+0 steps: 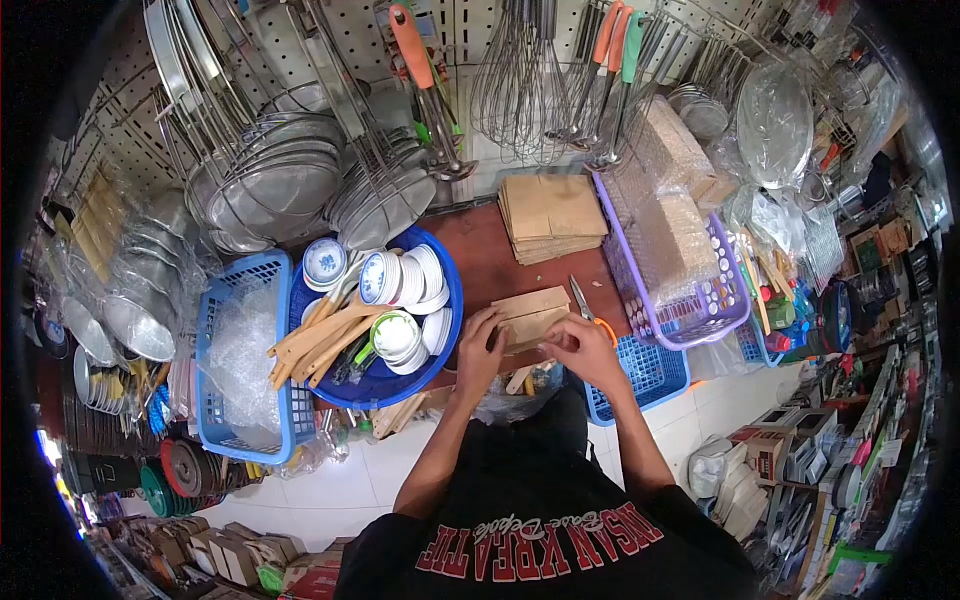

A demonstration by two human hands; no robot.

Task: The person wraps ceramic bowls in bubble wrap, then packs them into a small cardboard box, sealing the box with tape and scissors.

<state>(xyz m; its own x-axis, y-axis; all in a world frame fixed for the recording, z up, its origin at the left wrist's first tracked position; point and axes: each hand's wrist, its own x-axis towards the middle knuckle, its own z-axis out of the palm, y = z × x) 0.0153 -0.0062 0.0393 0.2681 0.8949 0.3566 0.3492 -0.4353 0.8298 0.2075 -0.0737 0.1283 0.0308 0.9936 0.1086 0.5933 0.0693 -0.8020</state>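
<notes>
A folded piece of brown cardboard lies in front of me at the edge of the reddish-brown table. My left hand grips its left side, with curled fingers and thumb at the edge. At its lower right corner is my right hand, thumb and fingertips pinched together. Whatever sits between those fingertips is too small to make out. Scissors with orange handles lie just beyond the right hand, blades pointing away. Farther back on the table sits a stack of similar cardboard pieces.
A round blue basin of small bowls and wooden utensils stands left, beside a light-blue basket of bubble wrap. Right is a purple basket with wrapped boxes. A blue basket sits lower right. Strainers and whisks hang behind.
</notes>
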